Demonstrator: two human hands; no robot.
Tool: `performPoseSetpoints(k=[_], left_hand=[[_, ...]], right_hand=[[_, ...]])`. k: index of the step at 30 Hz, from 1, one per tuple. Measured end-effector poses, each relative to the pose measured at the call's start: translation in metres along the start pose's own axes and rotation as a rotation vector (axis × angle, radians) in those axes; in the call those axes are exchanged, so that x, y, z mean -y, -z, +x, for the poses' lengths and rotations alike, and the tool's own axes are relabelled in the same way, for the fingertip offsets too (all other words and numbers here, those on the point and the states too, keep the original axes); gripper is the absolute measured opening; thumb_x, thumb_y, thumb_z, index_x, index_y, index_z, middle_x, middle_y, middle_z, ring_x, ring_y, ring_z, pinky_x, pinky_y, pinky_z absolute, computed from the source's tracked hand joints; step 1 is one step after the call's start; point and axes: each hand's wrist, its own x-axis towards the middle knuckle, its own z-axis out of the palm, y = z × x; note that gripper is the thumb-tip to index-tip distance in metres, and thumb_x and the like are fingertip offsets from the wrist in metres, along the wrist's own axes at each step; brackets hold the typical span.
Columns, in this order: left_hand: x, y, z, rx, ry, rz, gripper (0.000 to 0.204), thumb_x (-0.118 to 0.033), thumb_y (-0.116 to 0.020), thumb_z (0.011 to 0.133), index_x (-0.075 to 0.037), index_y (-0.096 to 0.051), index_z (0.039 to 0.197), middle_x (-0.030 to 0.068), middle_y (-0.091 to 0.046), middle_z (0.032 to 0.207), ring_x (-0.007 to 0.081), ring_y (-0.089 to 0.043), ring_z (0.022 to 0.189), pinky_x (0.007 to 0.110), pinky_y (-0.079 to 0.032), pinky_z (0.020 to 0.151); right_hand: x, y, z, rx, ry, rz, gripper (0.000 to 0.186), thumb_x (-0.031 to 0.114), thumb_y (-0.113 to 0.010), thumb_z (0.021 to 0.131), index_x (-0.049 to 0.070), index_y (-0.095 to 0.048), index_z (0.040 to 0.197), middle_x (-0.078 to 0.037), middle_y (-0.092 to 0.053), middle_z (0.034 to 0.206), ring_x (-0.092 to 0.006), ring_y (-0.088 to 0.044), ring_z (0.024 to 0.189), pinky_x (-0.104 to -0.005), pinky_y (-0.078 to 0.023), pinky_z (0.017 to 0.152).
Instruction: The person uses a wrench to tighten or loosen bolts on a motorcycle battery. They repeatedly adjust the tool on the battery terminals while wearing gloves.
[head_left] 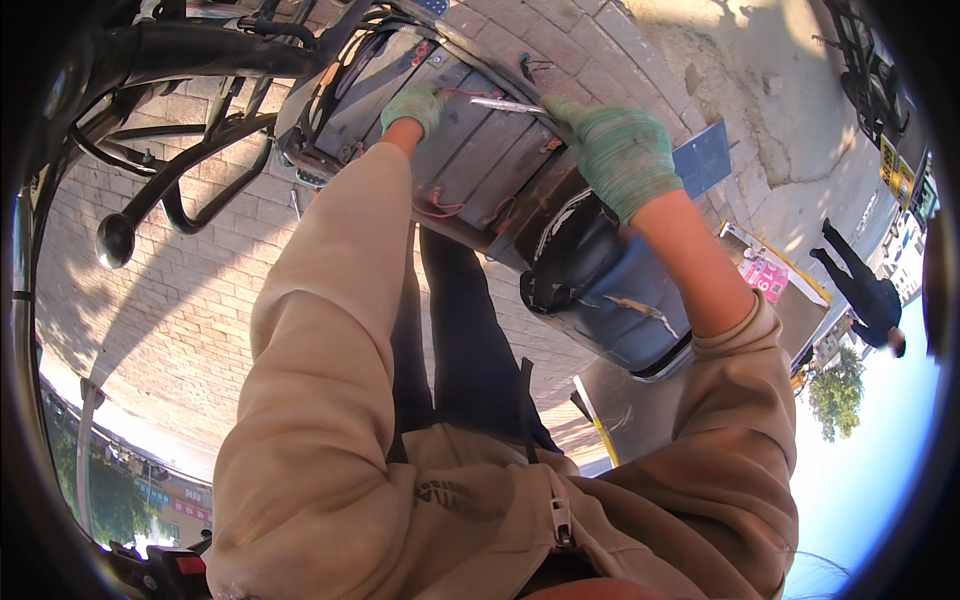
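Head view: gloved hands work at a scooter's open battery bay (470,150).
Left hand (415,103): fingers curled on the battery packs.
Right hand (618,150): pinching a thin metal tool (505,104) lying over the packs.
Wires (438,208): red, beside the packs.

Landmark: grey slatted battery tray (470,150). Black tubular frame bars (200,140) obstruct its left side; red wires (440,208) cross its near edge; a black rounded helmet (570,250) blocks its right. Brick paving (190,300) beyond the left bars offers open passage.
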Motion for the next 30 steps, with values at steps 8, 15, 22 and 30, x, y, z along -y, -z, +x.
performPoseSetpoints(k=[8, 15, 22, 30], left_hand=[[-0.008, 0.003, 0.008, -0.009, 0.051, -0.069, 0.051, -0.053, -0.052, 0.097, -0.014, -0.068, 0.126, 0.0178, -0.065, 0.129, 0.0379, -0.060, 0.121, 0.047, -0.047, 0.101], [-0.015, 0.010, 0.019, -0.050, 0.107, -0.109, 0.052, -0.055, -0.063, 0.090, -0.017, -0.069, 0.124, 0.0149, -0.067, 0.129, 0.0340, -0.062, 0.120, 0.046, -0.049, 0.100], [-0.013, 0.010, 0.012, -0.109, 0.086, -0.157, 0.039, -0.040, -0.068, 0.090, -0.016, -0.069, 0.121, 0.0145, -0.072, 0.114, 0.0347, -0.067, 0.109, 0.043, -0.050, 0.095], [-0.038, 0.013, -0.031, -0.240, -0.016, -0.635, 0.033, -0.040, -0.062, 0.095, -0.015, -0.073, 0.113, 0.0064, -0.073, 0.096, 0.0238, -0.069, 0.082, 0.036, -0.053, 0.078]], right_hand=[[0.008, -0.021, 0.002, -0.164, 0.133, 0.163, 0.043, 0.009, -0.057, 0.090, 0.021, -0.064, 0.131, -0.011, -0.069, 0.116, -0.0303, -0.065, 0.108, -0.0401, -0.053, 0.093], [0.006, -0.026, 0.000, -0.333, 0.262, 0.336, 0.041, -0.002, -0.060, 0.080, 0.017, -0.073, 0.114, -0.010, -0.067, 0.123, -0.0292, -0.061, 0.116, -0.0379, -0.050, 0.101], [-0.014, -0.027, 0.015, -0.464, 0.582, 0.110, 0.035, -0.006, -0.065, 0.073, 0.015, -0.075, 0.099, -0.008, -0.071, 0.113, -0.0248, -0.061, 0.120, -0.0365, -0.050, 0.105], [-0.004, -0.046, 0.012, -0.551, 0.429, 0.435, 0.045, -0.010, -0.063, 0.074, 0.007, -0.069, 0.115, -0.014, -0.060, 0.136, -0.0338, -0.050, 0.134, -0.0404, -0.048, 0.108]])
